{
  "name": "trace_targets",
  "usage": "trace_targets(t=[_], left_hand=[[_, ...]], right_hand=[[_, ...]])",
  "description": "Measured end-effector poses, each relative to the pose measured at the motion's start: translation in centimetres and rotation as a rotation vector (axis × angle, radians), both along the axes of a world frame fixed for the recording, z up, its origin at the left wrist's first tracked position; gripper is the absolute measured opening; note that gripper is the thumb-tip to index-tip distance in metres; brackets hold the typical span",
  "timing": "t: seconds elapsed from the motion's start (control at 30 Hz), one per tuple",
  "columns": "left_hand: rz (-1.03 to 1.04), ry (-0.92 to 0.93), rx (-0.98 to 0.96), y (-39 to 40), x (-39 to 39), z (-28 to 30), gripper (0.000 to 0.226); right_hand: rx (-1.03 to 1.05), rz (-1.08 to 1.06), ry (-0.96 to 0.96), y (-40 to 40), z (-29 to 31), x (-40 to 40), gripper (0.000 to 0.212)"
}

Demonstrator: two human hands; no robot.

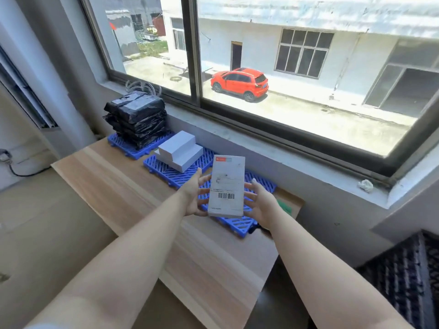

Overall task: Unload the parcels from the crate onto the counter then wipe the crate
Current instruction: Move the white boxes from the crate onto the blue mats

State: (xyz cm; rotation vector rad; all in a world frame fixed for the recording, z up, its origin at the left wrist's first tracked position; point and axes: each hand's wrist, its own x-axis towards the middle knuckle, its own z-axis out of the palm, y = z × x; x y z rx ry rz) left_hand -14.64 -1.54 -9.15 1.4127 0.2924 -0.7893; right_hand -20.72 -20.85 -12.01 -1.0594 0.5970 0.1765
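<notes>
While both hands, left (193,195) and right (260,205), hold the flat white barcoded parcel (226,186) between spread fingers above the blue slatted mat (237,224), black-wrapped parcels (137,117) and white boxes (179,148) already sit beyond the left hand; wiping appears outstanding.

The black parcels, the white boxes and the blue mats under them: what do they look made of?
Black parcels: thin glossy plastic film, judging by the crinkles and glare.
White boxes: probably matte cardboard, with crisp flat faces and no sheen.
Blue mats: apparently moulded rigid plastic, with a uniform colour and a slatted grid.
</notes>
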Motion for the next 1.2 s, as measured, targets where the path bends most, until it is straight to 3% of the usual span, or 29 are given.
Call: trace_targets(t=[0.17,0.33,0.63,0.93,1.2], left_hand=[[-0.064,0.044,0.076,-1.3,6.4,-2.5,0.057],[-0.153,0.132,0.134,-2.7,11.9,-6.7,0.056],[-0.386,0.208,0.255,-4.3,22.7,-13.9,0.052],[-0.487,0.25,0.28,-5.3,29.9,-16.2,0.066],[-0.579,0.304,0.21,-4.2,31.2,-16.5,0.067]], right_hand=[[0.199,-0.033,0.058,-1.7,-2.0,4.9,0.083],[0.237,-0.099,0.141,-2.5,-6.0,8.7,0.102],[0.202,-0.264,0.25,0.4,-12.6,16.3,0.081],[0.215,-0.459,0.274,2.8,-14.0,21.7,0.081],[0.181,-0.476,0.355,3.3,-14.9,21.8,0.084]])
